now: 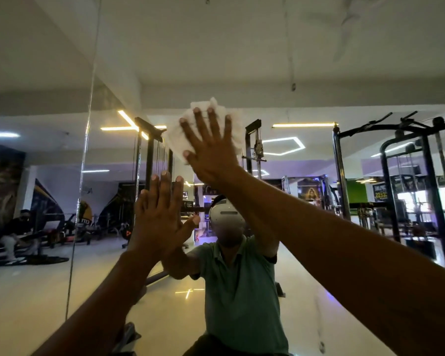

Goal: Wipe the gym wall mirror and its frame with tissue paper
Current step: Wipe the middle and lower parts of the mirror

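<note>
The wall mirror [319, 227] fills the view and reflects the gym and the person in a green shirt. My right hand [210, 145] lies flat with fingers spread, pressing a white wad of tissue paper [175, 136] against the glass near the mirror's upper part. My left hand [162, 217] rests flat on the glass lower and to the left, fingers apart, holding nothing. A vertical seam [84, 155] between mirror panels runs down the left side.
Reflected in the glass are black cable machines [406, 181] on the right, a rack [147, 155] behind my hands, a seated person [13, 232] at far left, and a pale shiny floor. The white ceiling [216, 47] lies above.
</note>
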### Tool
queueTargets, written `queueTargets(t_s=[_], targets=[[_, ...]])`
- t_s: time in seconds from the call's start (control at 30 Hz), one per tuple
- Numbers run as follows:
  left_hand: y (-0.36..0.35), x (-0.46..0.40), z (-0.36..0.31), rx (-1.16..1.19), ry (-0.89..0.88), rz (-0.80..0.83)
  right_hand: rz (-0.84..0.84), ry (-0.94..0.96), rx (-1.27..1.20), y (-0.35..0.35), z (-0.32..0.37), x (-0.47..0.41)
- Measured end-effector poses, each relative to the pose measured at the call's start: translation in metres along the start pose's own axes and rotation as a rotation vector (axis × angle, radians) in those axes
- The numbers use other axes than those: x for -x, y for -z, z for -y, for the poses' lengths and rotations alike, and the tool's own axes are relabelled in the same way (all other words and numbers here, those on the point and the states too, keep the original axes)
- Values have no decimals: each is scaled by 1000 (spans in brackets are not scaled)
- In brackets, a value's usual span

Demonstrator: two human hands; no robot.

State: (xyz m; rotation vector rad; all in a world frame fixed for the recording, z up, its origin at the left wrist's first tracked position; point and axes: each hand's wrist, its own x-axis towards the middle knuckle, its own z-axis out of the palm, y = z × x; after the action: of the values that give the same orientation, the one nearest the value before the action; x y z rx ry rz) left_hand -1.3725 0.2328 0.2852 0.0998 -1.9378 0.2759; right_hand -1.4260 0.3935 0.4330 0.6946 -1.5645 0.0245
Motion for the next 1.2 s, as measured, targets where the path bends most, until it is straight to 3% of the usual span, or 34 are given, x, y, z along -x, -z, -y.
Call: queueTargets(t_s=[0.13,0.33,0.5,0.67,0.8,1.0,1.1,1.2], targets=[[3,2,7,-12,-40,-5,30,170,-5,1,-33,30],[8,4,12,-17,-69,27,80,-48,-23,24,-143,92],[5,3,5,-24,-52,28,24,-222,-32,18,-83,61],[1,2,13,-52,-85,-6,31,-4,-36,6,1,3],[-2,2,18,-38,-89,3,68,199,-46,8,-38,24],[-2,2,12,8,-71,13,115,48,-42,30,-170,121],[-2,2,8,13,-71,11,81,-91,-49,21,-129,101],[-2,3,10,6,-77,7,57,-12,-25,11,-61,50]])
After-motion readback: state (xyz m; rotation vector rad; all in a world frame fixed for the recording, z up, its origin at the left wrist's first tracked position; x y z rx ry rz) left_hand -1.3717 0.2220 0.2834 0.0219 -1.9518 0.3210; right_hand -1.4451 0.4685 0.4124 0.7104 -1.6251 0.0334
